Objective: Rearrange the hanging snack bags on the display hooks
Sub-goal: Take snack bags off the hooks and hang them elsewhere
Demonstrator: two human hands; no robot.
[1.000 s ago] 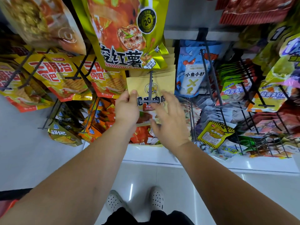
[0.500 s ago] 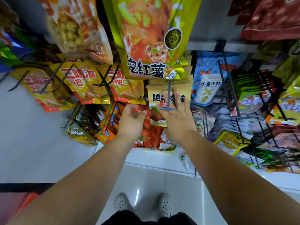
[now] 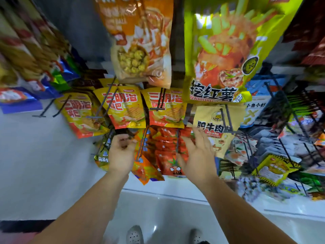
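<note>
A tan snack bag [image 3: 213, 118] with black lettering hangs on a dark hook [image 3: 226, 118] at centre right. My right hand [image 3: 197, 155] is just below and left of it, fingers spread, holding nothing, in front of red snack bags [image 3: 167, 152]. My left hand [image 3: 121, 152] is lower left, fingers loosely curled, empty, in front of orange and green bags [image 3: 102, 155]. Yellow-red chip bags [image 3: 126, 110] hang in a row above both hands.
A large lime-green bag [image 3: 225, 67] and an orange popcorn bag [image 3: 140, 50] hang overhead. A blue fish snack bag [image 3: 256, 103] and several bare hook wires [image 3: 295, 120] jut out at right. A white shelf base [image 3: 158, 189] runs below; my shoes show at the bottom.
Both hands have let go of the tan bag, which now hangs on its hook, and dropped lower. My view has tilted up and shifted left.
</note>
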